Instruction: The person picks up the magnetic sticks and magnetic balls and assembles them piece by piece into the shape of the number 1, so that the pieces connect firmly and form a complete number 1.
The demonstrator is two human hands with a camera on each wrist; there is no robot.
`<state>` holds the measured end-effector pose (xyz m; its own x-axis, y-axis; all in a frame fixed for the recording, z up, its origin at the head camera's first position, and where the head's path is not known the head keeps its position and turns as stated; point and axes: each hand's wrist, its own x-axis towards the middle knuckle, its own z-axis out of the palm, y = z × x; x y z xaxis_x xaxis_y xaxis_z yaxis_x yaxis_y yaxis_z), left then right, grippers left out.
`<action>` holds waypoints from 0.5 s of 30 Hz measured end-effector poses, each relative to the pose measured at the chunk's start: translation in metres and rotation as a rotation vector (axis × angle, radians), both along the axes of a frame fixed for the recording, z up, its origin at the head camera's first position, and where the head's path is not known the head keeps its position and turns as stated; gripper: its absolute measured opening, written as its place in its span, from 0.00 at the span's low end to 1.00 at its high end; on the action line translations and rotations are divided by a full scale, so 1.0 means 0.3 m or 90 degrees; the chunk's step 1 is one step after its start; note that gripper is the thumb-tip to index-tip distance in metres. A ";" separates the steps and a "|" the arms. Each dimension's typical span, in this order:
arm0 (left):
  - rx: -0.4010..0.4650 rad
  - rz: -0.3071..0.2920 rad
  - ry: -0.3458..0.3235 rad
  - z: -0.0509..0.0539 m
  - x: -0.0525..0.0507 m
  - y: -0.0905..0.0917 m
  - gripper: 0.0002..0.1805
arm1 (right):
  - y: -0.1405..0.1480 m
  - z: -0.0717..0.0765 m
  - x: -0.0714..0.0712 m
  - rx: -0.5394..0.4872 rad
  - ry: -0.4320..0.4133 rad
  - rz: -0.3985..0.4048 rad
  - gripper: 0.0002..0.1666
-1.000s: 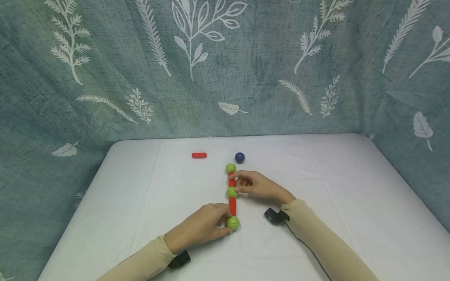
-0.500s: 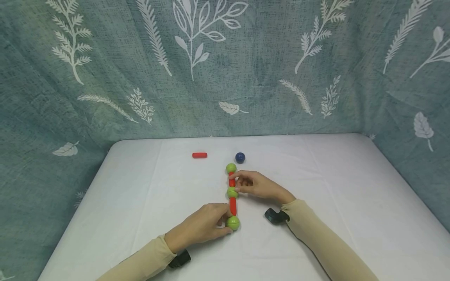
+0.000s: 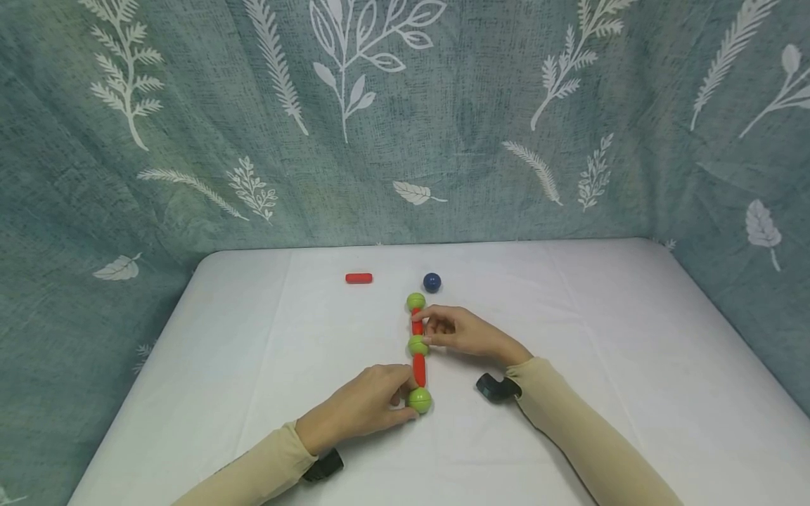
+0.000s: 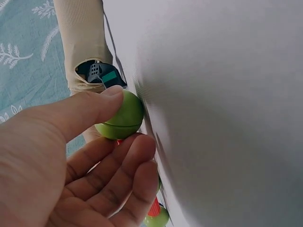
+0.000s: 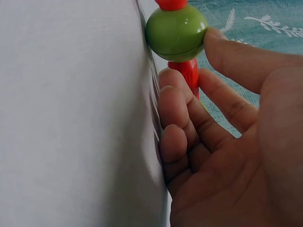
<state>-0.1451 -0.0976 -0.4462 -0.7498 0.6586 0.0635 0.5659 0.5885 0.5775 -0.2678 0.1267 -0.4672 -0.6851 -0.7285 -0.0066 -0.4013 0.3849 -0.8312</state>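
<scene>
A straight row of green balls joined by red rods lies on the white table. My left hand (image 3: 370, 400) pinches the near green ball (image 3: 420, 400), thumb on its near side and index finger by the ball's join with the near red rod (image 3: 419, 371). In the left wrist view the thumb presses that ball (image 4: 128, 113). With its thumb on the middle green ball (image 3: 418, 345), my right hand (image 3: 471, 332) holds the far red rod (image 3: 417, 328) between its fingers. At the row's end sits the far green ball (image 3: 415, 301), untouched.
Just beyond the row rests a dark blue ball (image 3: 432, 282). A loose red rod (image 3: 358, 278) lies to its left. The white-covered table (image 3: 304, 323) ends at a green leaf-patterned curtain (image 3: 405, 126). Black wrist devices (image 3: 496, 388) stick out below both sleeves.
</scene>
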 end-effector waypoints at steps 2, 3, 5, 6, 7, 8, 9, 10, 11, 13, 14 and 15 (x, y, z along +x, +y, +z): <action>-0.001 0.001 -0.001 -0.001 0.000 -0.001 0.12 | -0.001 0.000 0.001 0.000 -0.002 0.001 0.21; -0.002 0.001 -0.002 -0.002 0.000 -0.001 0.12 | -0.001 -0.001 0.001 0.001 -0.002 0.000 0.21; -0.003 0.002 -0.001 -0.003 -0.001 -0.001 0.12 | 0.000 -0.002 0.001 0.002 -0.005 0.000 0.21; -0.003 0.002 -0.002 -0.004 -0.002 -0.001 0.12 | 0.000 -0.003 0.001 0.002 -0.005 0.000 0.21; -0.003 0.002 -0.001 -0.004 -0.002 -0.001 0.12 | 0.000 -0.004 0.001 0.003 -0.006 -0.001 0.21; -0.002 0.001 0.000 -0.005 -0.002 -0.001 0.12 | 0.001 -0.004 0.000 0.003 -0.008 -0.001 0.21; -0.002 0.001 0.002 -0.005 -0.002 -0.001 0.13 | 0.001 -0.005 -0.001 0.003 -0.010 -0.002 0.21; -0.002 0.000 0.003 -0.005 -0.002 -0.002 0.13 | 0.001 -0.005 -0.001 0.002 -0.014 -0.003 0.22; -0.002 -0.001 0.004 -0.005 -0.002 -0.002 0.13 | 0.001 -0.007 -0.003 0.004 -0.016 -0.005 0.22; -0.001 -0.002 0.007 -0.006 -0.002 -0.003 0.13 | 0.001 -0.008 -0.003 0.002 -0.017 -0.005 0.22; -0.001 -0.003 0.007 -0.006 -0.002 -0.004 0.13 | 0.001 -0.009 -0.004 0.001 -0.018 -0.004 0.22; -0.001 -0.003 0.006 -0.006 -0.002 -0.004 0.13 | 0.001 -0.009 -0.003 0.000 -0.018 -0.004 0.22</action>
